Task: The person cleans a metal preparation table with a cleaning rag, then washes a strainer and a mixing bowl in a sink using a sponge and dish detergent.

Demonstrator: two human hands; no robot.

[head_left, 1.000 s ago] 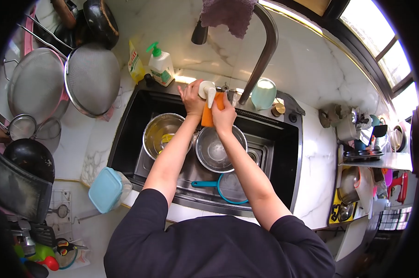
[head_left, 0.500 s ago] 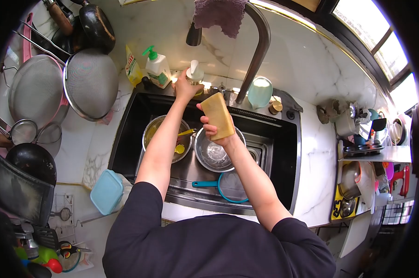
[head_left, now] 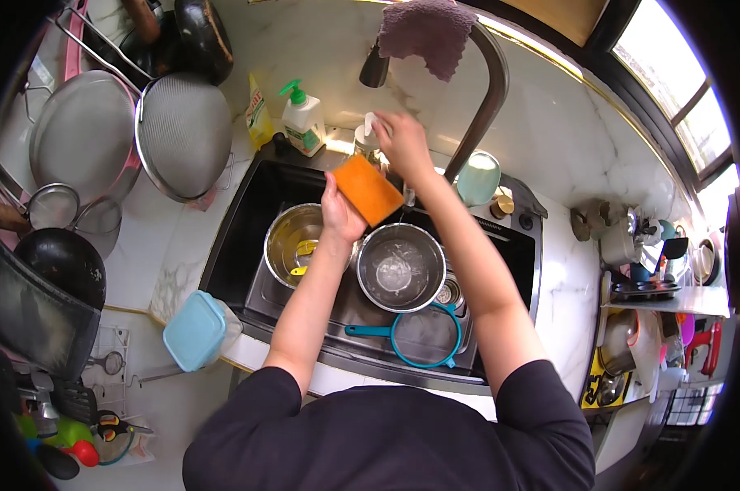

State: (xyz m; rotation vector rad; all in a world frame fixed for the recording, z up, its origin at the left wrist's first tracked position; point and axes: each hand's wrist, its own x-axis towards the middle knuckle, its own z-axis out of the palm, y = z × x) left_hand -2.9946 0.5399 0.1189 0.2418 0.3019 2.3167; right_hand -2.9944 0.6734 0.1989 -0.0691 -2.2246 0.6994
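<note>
My left hand (head_left: 343,214) holds a sponge (head_left: 371,191) above the sink, its orange face turned up. With its fingertips, my right hand (head_left: 404,146) grips the white pump top of a soap dispenser (head_left: 365,141) behind the sink. Below the sponge is a steel pot (head_left: 401,268) with some water in its bottom. To its left stands a steel bowl (head_left: 292,245) with small yellow utensils (head_left: 306,247) inside. A blue-rimmed strainer (head_left: 425,335) lies in front of the pot.
A faucet (head_left: 491,98) with a purple cloth (head_left: 428,33) arches over the black sink (head_left: 231,225). A green-topped pump bottle (head_left: 303,124) stands behind it. A blue-lidded container (head_left: 195,330) sits at the left edge. Strainers (head_left: 183,135) and pans hang left.
The sponge has passed from my right hand to my left and now shows its orange face instead of the tan one. My left hand left the dispenser; my right hand moved onto its pump.
</note>
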